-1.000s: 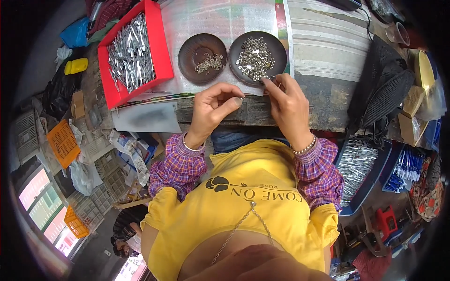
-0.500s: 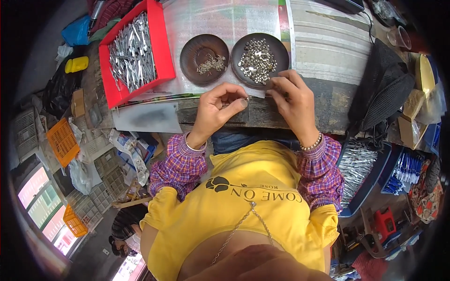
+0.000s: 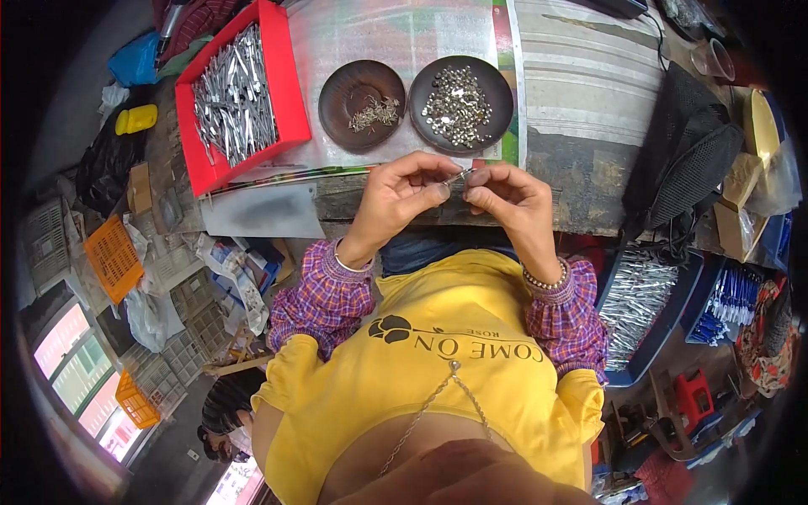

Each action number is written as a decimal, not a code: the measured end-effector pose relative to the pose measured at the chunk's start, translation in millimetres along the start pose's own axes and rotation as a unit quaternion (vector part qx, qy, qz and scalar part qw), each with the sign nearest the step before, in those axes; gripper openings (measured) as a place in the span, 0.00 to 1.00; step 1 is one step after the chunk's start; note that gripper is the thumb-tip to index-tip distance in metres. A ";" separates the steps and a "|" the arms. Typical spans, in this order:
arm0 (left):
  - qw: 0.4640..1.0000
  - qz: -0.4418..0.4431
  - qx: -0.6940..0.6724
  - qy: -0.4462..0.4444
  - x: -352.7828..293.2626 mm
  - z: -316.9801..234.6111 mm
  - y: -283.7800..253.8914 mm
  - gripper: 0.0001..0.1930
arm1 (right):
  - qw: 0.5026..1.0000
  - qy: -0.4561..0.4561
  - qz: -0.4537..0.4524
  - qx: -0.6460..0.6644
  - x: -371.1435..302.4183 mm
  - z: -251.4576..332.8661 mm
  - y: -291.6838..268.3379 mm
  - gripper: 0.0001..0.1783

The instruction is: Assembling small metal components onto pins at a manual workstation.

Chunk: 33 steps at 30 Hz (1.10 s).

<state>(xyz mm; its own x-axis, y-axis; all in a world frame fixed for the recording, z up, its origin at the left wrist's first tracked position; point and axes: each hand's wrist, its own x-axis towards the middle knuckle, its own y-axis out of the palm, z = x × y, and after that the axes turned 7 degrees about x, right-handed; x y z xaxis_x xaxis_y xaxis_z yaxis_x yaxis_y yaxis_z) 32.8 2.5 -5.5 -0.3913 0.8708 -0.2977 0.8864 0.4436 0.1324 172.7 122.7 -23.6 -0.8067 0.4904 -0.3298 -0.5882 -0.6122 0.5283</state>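
Observation:
My left hand (image 3: 400,198) is closed in a pinch on a small, thin silvery metal piece (image 3: 458,177). My right hand (image 3: 515,202) comes up to the piece's other end with thumb and fingertips closed; whatever lies between them is too small to make out. Just beyond my hands stand two round dark dishes. The left dish (image 3: 335,97) bears a small heap of thin metal pins (image 3: 375,114). In the right dish (image 3: 503,91) are many small, shiny, rounded metal bits (image 3: 457,108).
At the left, a red box (image 3: 293,101) holds many slim silvery metal parts (image 3: 240,97). A black mesh bag (image 3: 686,160) lies at the right table edge. Below it stands a blue bin (image 3: 627,370) of metal parts. A clear plastic cup (image 3: 714,61) lies at the far right.
My right hand has moved left and slightly nearer, away from the right dish's edge, and now meets the piece in my left hand. The left hand has stayed nearly in place.

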 end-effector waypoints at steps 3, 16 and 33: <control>1.000 0.001 -0.006 -0.009 -1.5 1.7 3.8 0.12 | 0.999 0.016 -0.007 0.032 -0.3 -1.5 1.8 0.07; 0.999 0.000 0.044 0.005 -4.6 8.3 4.0 0.11 | 0.997 -0.021 -0.035 0.064 0.2 -15.0 3.5 0.08; 0.983 -0.053 0.146 0.099 -4.1 14.5 14.2 0.10 | 0.996 -0.011 -0.066 0.053 -5.3 -17.0 -0.5 0.08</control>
<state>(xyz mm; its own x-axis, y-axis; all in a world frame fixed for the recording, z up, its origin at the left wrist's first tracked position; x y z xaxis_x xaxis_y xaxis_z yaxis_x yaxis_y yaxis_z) 50.6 2.1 -16.1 -0.4997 0.8601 -0.1023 0.8603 0.4791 -0.1741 176.3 109.8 -35.4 -0.7209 0.5764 -0.3849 -0.6786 -0.4739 0.5612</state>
